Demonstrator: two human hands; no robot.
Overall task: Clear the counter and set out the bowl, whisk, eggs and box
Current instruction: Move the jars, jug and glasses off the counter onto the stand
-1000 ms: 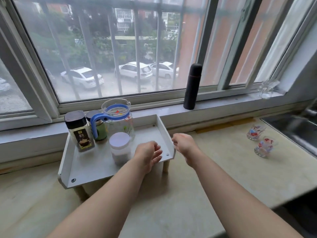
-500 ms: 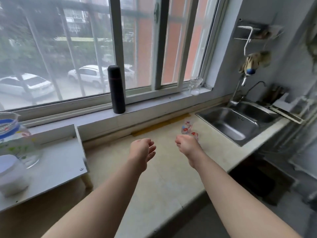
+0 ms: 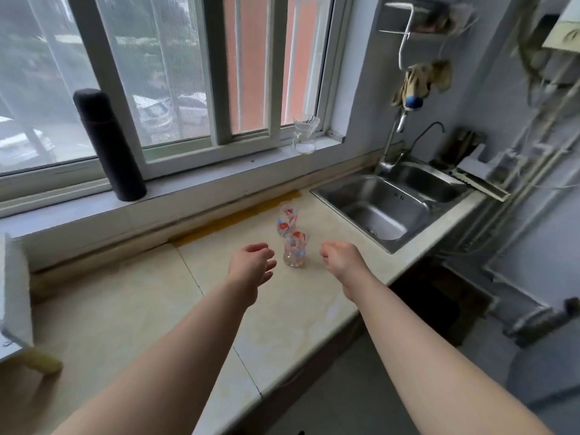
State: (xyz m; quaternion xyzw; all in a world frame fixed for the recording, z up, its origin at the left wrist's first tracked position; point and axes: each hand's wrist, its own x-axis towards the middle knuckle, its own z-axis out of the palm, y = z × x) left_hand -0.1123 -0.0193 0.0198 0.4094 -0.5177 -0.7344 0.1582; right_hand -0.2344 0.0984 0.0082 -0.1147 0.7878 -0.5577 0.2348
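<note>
Two small patterned glasses stand on the beige counter (image 3: 125, 302), one near (image 3: 295, 251) and one farther back (image 3: 286, 218). My left hand (image 3: 252, 266) hovers just left of the near glass, fingers loosely curled and apart, holding nothing. My right hand (image 3: 340, 260) hovers just right of the same glass, also empty with curled fingers. Neither hand touches the glass. No bowl, whisk, eggs or box is in view.
A steel sink (image 3: 376, 208) lies at the right end of the counter. A black flask (image 3: 108, 146) and a clear glass jug (image 3: 304, 135) stand on the windowsill. The white tray's corner (image 3: 14, 296) shows at the left edge.
My view has swung right, from the white tray to the sink end. Both hands have left the tray and now flank the near patterned glass.
</note>
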